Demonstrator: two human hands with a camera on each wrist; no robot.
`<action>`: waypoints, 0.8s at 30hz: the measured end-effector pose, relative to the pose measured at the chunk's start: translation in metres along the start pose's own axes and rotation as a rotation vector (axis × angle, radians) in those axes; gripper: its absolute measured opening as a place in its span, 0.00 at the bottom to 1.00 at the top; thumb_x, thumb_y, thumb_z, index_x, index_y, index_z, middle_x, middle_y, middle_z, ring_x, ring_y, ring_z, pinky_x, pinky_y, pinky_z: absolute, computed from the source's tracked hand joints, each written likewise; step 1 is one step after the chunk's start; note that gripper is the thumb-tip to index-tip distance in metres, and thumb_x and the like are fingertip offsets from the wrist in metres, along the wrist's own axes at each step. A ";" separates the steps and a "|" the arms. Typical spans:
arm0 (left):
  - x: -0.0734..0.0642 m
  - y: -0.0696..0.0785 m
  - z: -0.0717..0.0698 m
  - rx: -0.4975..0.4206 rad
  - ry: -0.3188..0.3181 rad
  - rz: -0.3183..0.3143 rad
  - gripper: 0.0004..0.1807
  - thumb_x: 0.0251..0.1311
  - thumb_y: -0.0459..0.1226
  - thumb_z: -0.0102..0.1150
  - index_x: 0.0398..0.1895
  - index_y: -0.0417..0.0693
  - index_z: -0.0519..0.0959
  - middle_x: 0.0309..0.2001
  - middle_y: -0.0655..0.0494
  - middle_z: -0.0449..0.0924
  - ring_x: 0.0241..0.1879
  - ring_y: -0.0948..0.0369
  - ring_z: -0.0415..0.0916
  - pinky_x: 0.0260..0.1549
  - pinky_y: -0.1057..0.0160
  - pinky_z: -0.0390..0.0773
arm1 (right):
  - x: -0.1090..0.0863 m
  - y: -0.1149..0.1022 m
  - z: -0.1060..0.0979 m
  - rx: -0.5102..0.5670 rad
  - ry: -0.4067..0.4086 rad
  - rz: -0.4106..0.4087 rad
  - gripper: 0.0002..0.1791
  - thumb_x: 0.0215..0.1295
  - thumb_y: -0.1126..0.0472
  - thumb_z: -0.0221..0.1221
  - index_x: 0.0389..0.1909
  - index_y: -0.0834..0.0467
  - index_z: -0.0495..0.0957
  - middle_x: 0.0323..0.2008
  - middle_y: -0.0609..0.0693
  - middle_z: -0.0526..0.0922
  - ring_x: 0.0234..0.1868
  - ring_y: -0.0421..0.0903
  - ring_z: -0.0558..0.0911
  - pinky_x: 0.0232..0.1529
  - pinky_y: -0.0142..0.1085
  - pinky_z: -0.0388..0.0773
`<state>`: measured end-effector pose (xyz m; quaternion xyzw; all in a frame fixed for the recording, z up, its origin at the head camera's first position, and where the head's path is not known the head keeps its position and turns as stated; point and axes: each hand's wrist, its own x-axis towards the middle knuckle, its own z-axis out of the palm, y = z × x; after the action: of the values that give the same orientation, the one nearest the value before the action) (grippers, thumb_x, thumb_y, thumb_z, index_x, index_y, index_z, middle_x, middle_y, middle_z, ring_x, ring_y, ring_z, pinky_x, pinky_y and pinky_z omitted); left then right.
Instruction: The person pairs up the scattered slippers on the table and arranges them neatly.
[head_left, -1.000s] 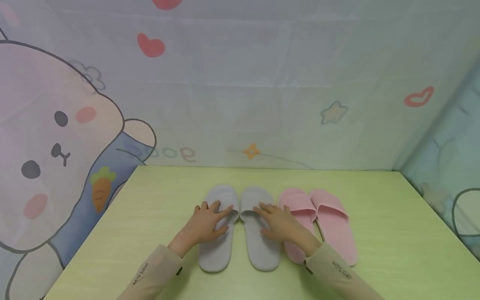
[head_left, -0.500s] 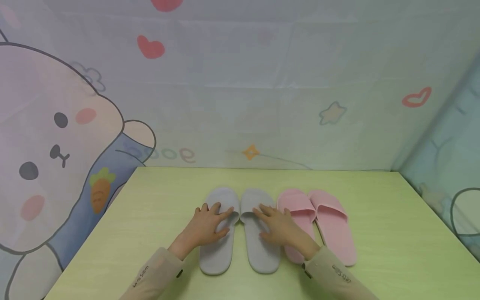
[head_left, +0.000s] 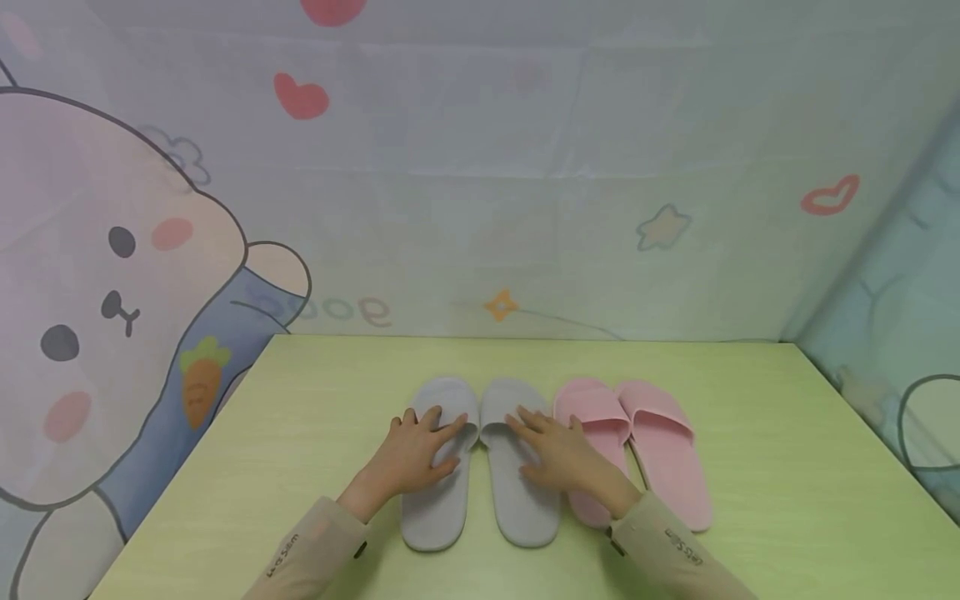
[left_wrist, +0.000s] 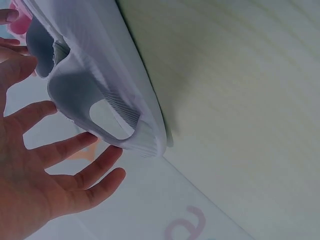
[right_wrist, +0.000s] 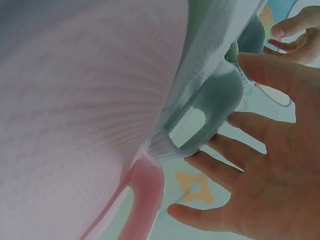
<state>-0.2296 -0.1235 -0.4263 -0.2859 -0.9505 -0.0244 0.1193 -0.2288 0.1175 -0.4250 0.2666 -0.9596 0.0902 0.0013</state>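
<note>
Two grey slide slippers lie side by side on the table, toes toward the far wall. My left hand (head_left: 412,450) rests on the strap of the left grey slipper (head_left: 435,521), its fingers spread. On the right grey slipper (head_left: 525,517), my right hand (head_left: 564,450) lies the same way, fingertips on the strap. In the left wrist view, several fingertips of the left hand (left_wrist: 55,175) touch the strap (left_wrist: 75,90). The right wrist view has the fingers of the right hand (right_wrist: 270,155) along the edge of the grey strap (right_wrist: 220,95), the little finger sticking out apart.
A pink slipper (head_left: 592,404) stands close beside the right grey one, partly under my right wrist. Its mate, another pink slipper (head_left: 678,479), lies angled further right. The light green tabletop (head_left: 300,417) ends at a printed cloth backdrop (head_left: 480,208).
The head view has shifted very slightly, and the grey slippers sit a touch nearer to me. Both hands keep their places on the straps.
</note>
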 end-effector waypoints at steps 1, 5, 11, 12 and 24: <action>0.000 0.000 0.000 0.000 0.001 -0.001 0.27 0.54 0.51 0.55 0.59 0.57 0.68 0.52 0.41 0.71 0.33 0.45 0.68 0.28 0.52 0.66 | 0.000 0.000 0.000 0.005 0.002 -0.004 0.37 0.53 0.51 0.60 0.65 0.49 0.58 0.66 0.53 0.58 0.64 0.57 0.63 0.54 0.66 0.54; 0.001 0.001 0.001 0.008 0.000 -0.003 0.28 0.54 0.51 0.54 0.59 0.58 0.68 0.52 0.41 0.71 0.34 0.45 0.68 0.28 0.52 0.66 | 0.000 0.002 -0.002 0.012 0.009 -0.019 0.37 0.53 0.52 0.60 0.65 0.51 0.59 0.66 0.54 0.59 0.64 0.57 0.63 0.53 0.67 0.55; 0.003 0.002 0.002 0.007 0.012 0.001 0.28 0.54 0.52 0.54 0.59 0.58 0.69 0.51 0.42 0.71 0.32 0.45 0.68 0.28 0.51 0.67 | 0.000 0.003 -0.003 0.020 -0.008 -0.012 0.37 0.54 0.52 0.59 0.65 0.50 0.58 0.67 0.53 0.58 0.65 0.57 0.62 0.54 0.67 0.54; 0.003 0.002 0.002 0.004 0.016 0.001 0.28 0.54 0.52 0.54 0.59 0.58 0.69 0.51 0.42 0.71 0.32 0.45 0.68 0.28 0.51 0.67 | 0.000 0.003 -0.003 0.022 -0.008 -0.009 0.37 0.54 0.52 0.60 0.65 0.50 0.58 0.67 0.53 0.58 0.65 0.56 0.62 0.54 0.67 0.54; -0.004 0.002 0.002 -0.007 0.016 -0.034 0.29 0.56 0.52 0.52 0.61 0.55 0.66 0.57 0.38 0.67 0.39 0.43 0.69 0.31 0.49 0.68 | -0.002 0.009 0.001 0.031 -0.009 -0.029 0.40 0.55 0.50 0.59 0.67 0.51 0.53 0.68 0.53 0.54 0.66 0.56 0.59 0.54 0.68 0.53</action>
<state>-0.2260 -0.1238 -0.4290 -0.2699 -0.9541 -0.0322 0.1255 -0.2317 0.1256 -0.4272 0.2808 -0.9541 0.1041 -0.0058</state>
